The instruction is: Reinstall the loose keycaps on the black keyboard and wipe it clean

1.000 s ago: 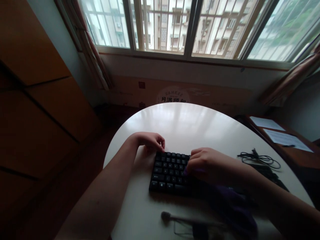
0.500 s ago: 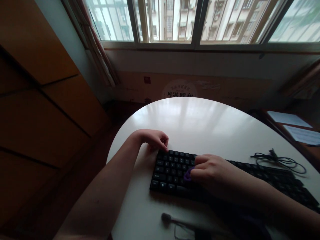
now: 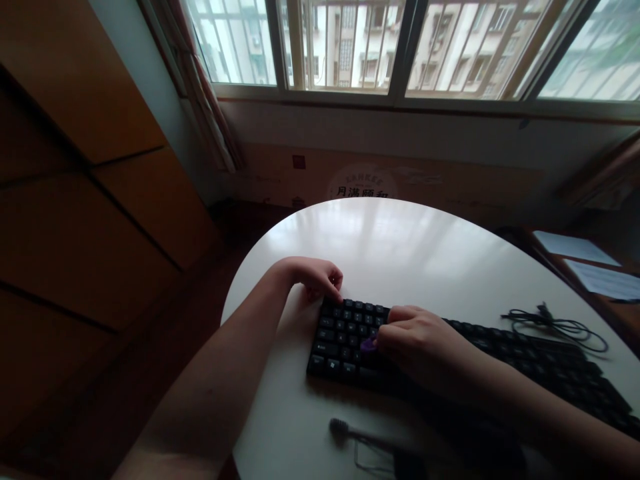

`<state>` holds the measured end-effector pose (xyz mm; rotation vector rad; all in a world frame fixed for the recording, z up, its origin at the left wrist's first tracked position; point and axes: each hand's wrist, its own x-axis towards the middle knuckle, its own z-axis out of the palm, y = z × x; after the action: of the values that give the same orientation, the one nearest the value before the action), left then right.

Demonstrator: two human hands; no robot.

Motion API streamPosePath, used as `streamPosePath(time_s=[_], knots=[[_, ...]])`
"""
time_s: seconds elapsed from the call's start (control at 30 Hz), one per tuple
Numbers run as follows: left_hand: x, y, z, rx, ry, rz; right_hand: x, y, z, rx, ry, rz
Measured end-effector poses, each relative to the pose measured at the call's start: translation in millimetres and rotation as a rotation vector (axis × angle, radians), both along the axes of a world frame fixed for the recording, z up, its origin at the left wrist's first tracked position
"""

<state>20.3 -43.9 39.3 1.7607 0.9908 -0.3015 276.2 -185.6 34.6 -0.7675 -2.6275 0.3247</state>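
A black keyboard (image 3: 340,347) lies across the white table. At its far left corner my left hand (image 3: 320,277) has curled fingers, the thumb pressed on the corner's edge. My right hand (image 3: 413,337) is closed over the keys left of the middle, pinching a small purple cloth (image 3: 369,343) against them; most of it is hidden under the fingers. My right forearm covers part of the keyboard. Nearer to me lies a brush (image 3: 341,429) with dark bristles, like a toothbrush, its handle blurred in shadow.
A coiled black cable (image 3: 555,327) lies behind the keyboard's right part. The round table (image 3: 380,247) has a curved far edge. Papers (image 3: 603,279) lie on a brown surface at the right. A wooden cabinet (image 3: 135,200) stands left, and a window (image 3: 345,47) is ahead.
My right hand and the purple cloth have shifted a little to the left over the keys. The left hand stays at the corner. The view has turned slightly.
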Motion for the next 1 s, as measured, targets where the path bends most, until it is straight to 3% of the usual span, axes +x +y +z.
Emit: streamPosePath(time_s=[0.13, 0.33, 0.5, 0.7, 1.0], knots=[[2.1, -2.8, 1.9, 0.024, 0.019, -0.004, 1.3, -0.2, 3.0, -0.071, -0.056, 0.014], [3.8, -3.6, 2.6, 0.042, 0.049, -0.028, -4.8, -1.3, 2.3, 0.107, -0.062, -0.012], [4.2, -2.9, 1.1, 0.067, 0.045, -0.049, -2.1, -0.9, 7.2, -0.015, -0.071, 0.038], [5.5, -4.6, 1.5, 0.071, 0.07, -0.054, -10.4, 0.7, 3.8, 0.113, 0.073, -0.056], [5.3, -7.3, 4.0, 0.085, 0.066, -0.067, -21.4, -4.3, -0.9, 0.042, -0.037, 0.002]])
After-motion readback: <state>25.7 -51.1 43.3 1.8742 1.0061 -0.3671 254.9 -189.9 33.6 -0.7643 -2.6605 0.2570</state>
